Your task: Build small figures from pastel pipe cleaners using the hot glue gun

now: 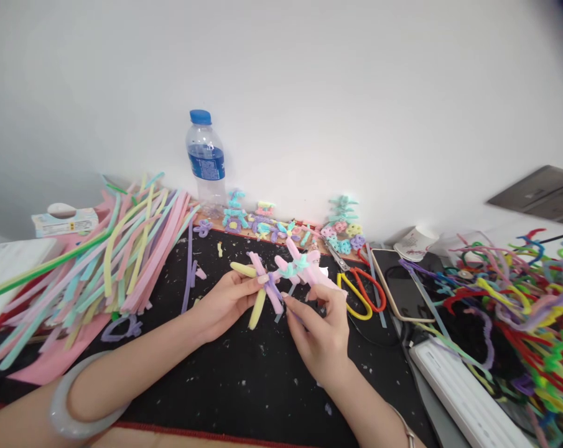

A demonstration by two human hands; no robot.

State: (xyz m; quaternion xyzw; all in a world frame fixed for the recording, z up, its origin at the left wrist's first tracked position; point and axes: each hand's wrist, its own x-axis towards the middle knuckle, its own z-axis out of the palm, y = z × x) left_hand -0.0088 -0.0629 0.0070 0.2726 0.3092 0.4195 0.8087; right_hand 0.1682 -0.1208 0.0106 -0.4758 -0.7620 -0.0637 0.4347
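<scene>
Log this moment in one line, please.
left hand: pinching pipe-cleaner craft | right hand: touching craft | beside: scissors, phone | behind: bottle

Behind the black mat (244,379), the background is filled by a plain white wall (309,93), lit softly and evenly, with greyer shading beyond the mat's left side. A pale wooden tabletop (169,437) is covered by the red-edged mat and is exposed in strips along its near and far edges. Beyond the mat's right, a grey plate (542,194), possibly a socket panel, is seen mounted.
</scene>
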